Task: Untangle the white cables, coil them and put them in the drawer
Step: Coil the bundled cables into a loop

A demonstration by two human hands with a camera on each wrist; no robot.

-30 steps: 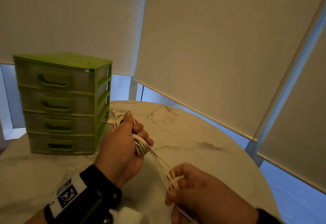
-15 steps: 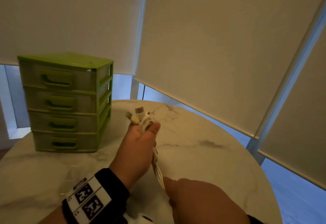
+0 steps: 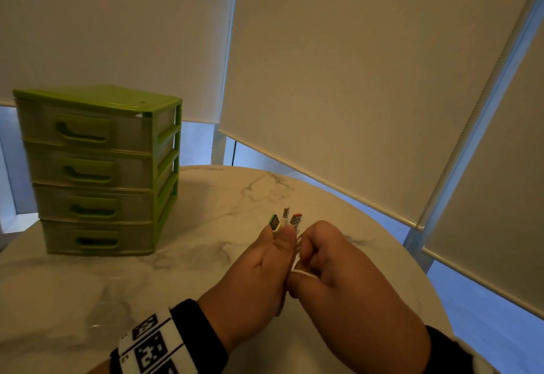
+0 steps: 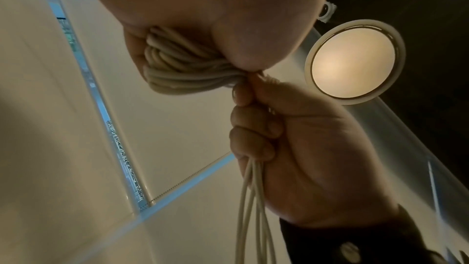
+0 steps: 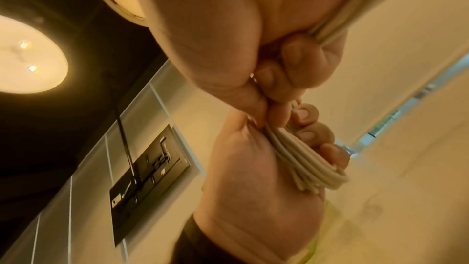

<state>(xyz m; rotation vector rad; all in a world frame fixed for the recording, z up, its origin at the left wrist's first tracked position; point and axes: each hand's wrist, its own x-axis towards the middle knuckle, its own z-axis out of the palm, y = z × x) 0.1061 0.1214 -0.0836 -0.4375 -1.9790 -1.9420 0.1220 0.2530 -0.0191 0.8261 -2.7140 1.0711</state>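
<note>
My left hand point(image 3: 272, 256) grips a coiled bundle of white cables point(image 4: 177, 67) above the marble table point(image 3: 206, 226). Three plug ends point(image 3: 285, 220) stick up past its thumb. My right hand point(image 3: 323, 259) is pressed against the left, fingers curled round several cable strands point(image 5: 327, 31). In the left wrist view, loose strands point(image 4: 251, 208) hang down below the right hand point(image 4: 299, 138). In the right wrist view, the left hand point(image 5: 253, 168) holds the coil's loops point(image 5: 307, 166). The green drawer unit point(image 3: 97, 167) stands at the table's left with all its drawers closed.
The round table's far and right edges point(image 3: 412, 256) curve close to the hands. Roller blinds point(image 3: 353, 79) cover the windows behind. A round ceiling lamp point(image 4: 352, 63) shows overhead in the wrist views.
The right hand has come up from the lower edge to meet the left hand, so the stretch of cable between them is gone. The left hand has shifted right, plugs pointing up.
</note>
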